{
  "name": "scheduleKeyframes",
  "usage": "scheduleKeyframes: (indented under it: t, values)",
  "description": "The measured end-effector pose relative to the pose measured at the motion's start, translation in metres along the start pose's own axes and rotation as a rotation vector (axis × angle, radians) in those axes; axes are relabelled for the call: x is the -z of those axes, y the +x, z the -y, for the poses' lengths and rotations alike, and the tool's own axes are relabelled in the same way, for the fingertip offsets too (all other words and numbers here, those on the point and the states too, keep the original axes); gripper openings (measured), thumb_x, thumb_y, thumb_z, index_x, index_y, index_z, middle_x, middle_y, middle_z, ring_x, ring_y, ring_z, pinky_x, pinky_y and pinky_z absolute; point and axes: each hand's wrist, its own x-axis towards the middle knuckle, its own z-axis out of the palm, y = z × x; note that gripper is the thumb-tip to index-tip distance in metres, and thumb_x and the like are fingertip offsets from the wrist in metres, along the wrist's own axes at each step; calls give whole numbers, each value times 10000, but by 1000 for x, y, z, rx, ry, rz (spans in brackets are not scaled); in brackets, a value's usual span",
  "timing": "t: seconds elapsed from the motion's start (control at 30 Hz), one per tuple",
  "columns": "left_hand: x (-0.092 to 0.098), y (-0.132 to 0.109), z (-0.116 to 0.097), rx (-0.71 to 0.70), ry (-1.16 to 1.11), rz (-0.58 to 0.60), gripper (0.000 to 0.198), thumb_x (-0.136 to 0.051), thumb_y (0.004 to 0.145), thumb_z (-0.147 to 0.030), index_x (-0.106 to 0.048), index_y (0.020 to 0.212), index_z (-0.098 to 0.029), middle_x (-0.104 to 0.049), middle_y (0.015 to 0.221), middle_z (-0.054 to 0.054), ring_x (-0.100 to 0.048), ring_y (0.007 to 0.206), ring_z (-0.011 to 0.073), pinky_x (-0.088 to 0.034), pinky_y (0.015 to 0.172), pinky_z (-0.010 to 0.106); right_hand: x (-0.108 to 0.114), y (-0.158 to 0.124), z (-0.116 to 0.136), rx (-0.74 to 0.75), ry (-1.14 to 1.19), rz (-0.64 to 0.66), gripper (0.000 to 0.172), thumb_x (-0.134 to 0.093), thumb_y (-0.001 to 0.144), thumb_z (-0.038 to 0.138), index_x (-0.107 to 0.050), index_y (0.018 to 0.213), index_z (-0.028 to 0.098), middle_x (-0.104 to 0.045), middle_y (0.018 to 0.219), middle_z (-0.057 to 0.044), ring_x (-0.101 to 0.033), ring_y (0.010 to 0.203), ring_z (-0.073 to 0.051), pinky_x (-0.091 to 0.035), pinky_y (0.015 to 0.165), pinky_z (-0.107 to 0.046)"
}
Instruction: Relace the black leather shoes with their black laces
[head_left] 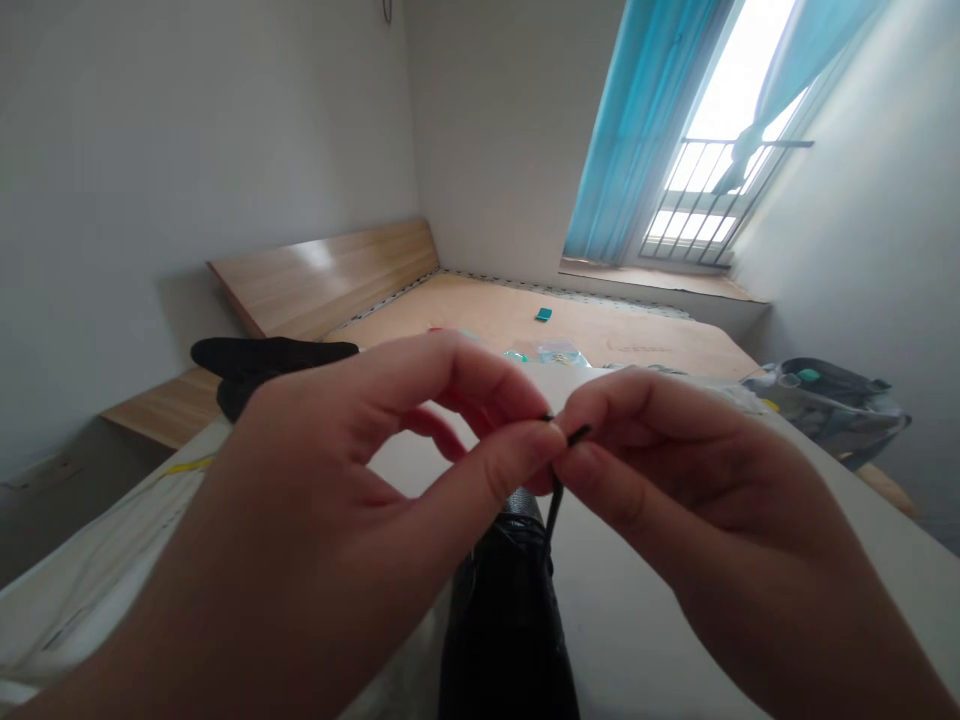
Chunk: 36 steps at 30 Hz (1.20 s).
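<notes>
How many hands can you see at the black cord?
2: the left hand on the left and the right hand on the right, fingertips pinching the black cord between them. No other hand shows.

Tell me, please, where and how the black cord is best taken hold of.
Probably by what looks like its short upper end, coming from the right with thumb and fingertip, as the right hand does. The cord is thin, so a fingertip pinch suits it. Lower down it hangs close to the black item, which seems to leave less room for fingers.
</notes>
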Motion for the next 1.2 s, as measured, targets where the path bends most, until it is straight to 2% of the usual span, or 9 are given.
scheduleKeyframes:
  t: [0.07,0.2,0.5,0.67,0.77,0.9,1.03,1.13,1.2]
  values:
    - [-3,4,-1,-16,-42,-24,35,-693,859,-362,-672,881,-345,-670,786,-120,-638,652,72,-537,576,123,-4,3,-2,-5,64,-36,102,-674,823,146,-642,798,239,-682,720,60,-663,664,-87,-559,607,-146]
    - [-11,5,-1,-11,-105,14,68,-701,860,-287,-679,855,-351,-676,803,-136,-648,715,63,-551,664,122,-6,6,-8,-33,154,-80,106,-672,812,139,-632,785,234,-681,709,47,-678,673,-106,-575,598,-177]
    - [-12,2,3,-5,-163,-6,54,-735,830,-308,-697,800,-330,-685,752,-128,-642,678,60,-552,643,103,-3,6,-14,-72,293,-29,180,-708,774,83,-679,765,261,-692,703,73,-678,673,-96,-573,611,-176]
    - [-13,2,6,18,-227,2,59,-739,825,-292,-721,811,-347,-707,780,-119,-660,715,85,-566,626,135,-2,6,-18,-127,320,21,144,-722,797,138,-654,777,264,-700,713,59,-682,684,-114,-572,616,-200]
    - [-14,5,6,55,-327,38,100,-759,799,-232,-734,793,-329,-705,760,-107,-656,708,89,-554,600,135,2,8,-21,-193,364,113,102,-733,820,251,-635,791,243,-689,723,38,-676,689,-123,-572,624,-216]
    - [-14,9,7,139,-461,135,142,-751,796,-191,-757,789,-332,-701,716,-109,-649,647,75,-542,568,123,4,12,-25,-266,388,223,255,-761,793,379,-565,757,218,-646,717,24,-647,681,-133,-565,620,-242]
    - [-14,10,8,171,-506,204,141,-731,810,-208,-759,766,-339,-671,684,-104,-646,647,71,-553,600,121,4,10,-26,-201,203,273,332,-653,839,548,-581,791,227,-594,735,11,-599,672,-143,-559,627,-279]
    - [-12,9,8,152,-460,173,142,-703,828,-195,-722,789,-330,-653,681,-121,-613,543,41,-512,516,94,7,4,-22,-140,21,380,310,-484,966,489,-640,851,247,-606,742,14,-614,731,-136,-556,711,-274]
    - [-10,10,9,161,-463,212,107,-666,860,-215,-671,812,-310,-641,635,-132,-594,471,39,-497,476,102,9,1,-18,-168,0,467,320,-439,1004,409,-627,812,236,-602,729,22,-608,735,-116,-540,715,-237]
